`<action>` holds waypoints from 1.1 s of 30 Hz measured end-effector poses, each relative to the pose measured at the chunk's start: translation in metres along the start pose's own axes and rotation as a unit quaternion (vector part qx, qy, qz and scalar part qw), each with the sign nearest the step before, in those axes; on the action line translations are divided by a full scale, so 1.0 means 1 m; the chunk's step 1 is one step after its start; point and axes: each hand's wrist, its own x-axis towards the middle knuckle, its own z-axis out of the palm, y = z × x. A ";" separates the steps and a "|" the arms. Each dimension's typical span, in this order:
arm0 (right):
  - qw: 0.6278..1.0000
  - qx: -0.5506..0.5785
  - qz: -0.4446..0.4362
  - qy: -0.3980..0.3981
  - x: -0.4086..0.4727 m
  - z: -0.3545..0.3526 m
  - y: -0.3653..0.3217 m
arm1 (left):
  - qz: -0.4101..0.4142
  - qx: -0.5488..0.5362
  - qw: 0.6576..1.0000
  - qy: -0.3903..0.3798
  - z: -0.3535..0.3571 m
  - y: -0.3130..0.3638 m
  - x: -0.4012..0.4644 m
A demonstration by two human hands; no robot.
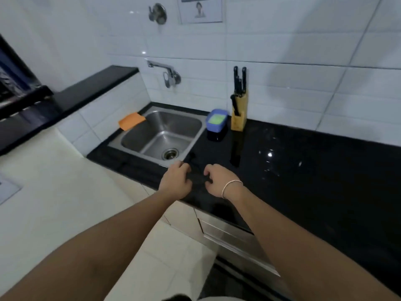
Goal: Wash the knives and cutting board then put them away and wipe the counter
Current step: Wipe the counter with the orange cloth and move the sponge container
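Observation:
My left hand (175, 181) and my right hand (217, 181) rest close together on the black counter (303, 170), just in front of the sink's near right corner. Both have curled fingers pinching a dark, thin thing (196, 178) that lies between them. It is hard to tell apart from the counter, and a part of it runs up toward the sink rim. A wooden knife block (238, 118) with several black-handled knives (239, 81) stands against the wall tiles. No cutting board is in view.
The steel sink (160, 135) is empty, under a wall tap (167, 72). An orange cloth (132, 121) lies on its far left rim. A blue tub with a green sponge (216, 121) stands beside the knife block. Drawers sit below the counter edge.

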 end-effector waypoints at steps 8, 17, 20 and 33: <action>0.998 0.006 -0.058 -0.031 0.119 0.027 -0.038 | -0.105 -0.005 0.994 -0.002 -0.016 -0.121 0.060; 0.999 0.011 0.034 -0.036 0.318 0.061 -0.092 | -0.145 -0.015 0.988 -0.045 -0.022 -0.279 0.240; 0.998 0.003 0.039 -0.055 0.378 0.069 -0.119 | -0.104 0.016 0.992 -0.073 -0.026 -0.325 0.291; 0.989 -0.011 0.130 -0.071 0.469 0.076 -0.116 | -0.123 0.044 0.983 -0.128 -0.009 -0.400 0.401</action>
